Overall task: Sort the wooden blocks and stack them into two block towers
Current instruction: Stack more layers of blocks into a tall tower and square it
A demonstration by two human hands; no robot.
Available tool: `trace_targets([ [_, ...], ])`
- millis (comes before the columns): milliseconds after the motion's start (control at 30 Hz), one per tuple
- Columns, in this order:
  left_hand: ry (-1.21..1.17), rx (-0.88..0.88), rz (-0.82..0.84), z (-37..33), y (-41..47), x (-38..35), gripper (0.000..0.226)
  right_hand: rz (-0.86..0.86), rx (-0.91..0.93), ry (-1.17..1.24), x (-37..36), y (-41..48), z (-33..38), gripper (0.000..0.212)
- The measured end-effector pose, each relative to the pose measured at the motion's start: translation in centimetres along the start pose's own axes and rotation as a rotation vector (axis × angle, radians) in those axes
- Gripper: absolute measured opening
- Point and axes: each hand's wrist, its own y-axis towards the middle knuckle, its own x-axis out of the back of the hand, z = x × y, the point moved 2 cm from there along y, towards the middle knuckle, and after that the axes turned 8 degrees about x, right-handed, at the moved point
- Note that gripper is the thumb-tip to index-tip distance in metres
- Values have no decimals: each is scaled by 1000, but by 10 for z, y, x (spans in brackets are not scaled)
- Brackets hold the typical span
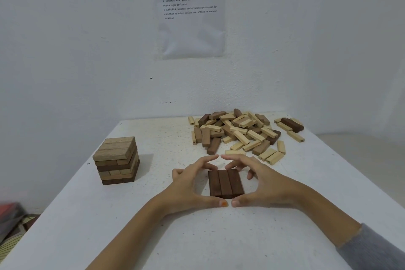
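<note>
Left hand (192,184) and right hand (265,182) curl round a row of three dark blocks (225,183) lying flat, side by side, on the white surface (76,215): thumbs nearly meet at the near ends, fingers arch over the far ends. A tower (117,160) of mixed brown layers stands well to the left. A loose pile (241,133) of pale and dark blocks lies beyond, near the wall (87,50).

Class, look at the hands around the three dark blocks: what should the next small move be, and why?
Probably press the three dark blocks flush between the left hand and right hand cupping them: they look like a tower's base layer, and a square base should steady later layers.
</note>
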Motion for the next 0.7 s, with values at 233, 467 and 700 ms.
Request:
trace_targets([
  [233,-47,-17,-45,0,0,0,87,-66,7,4,0,0,-3,81],
  [467,-104,-10,-60,0,0,0,85,-92,9,30,-1,1,-6,81],
  [700,-118,3,-36,1,0,1,87,-108,8,16,-2,2,-5,82],
])
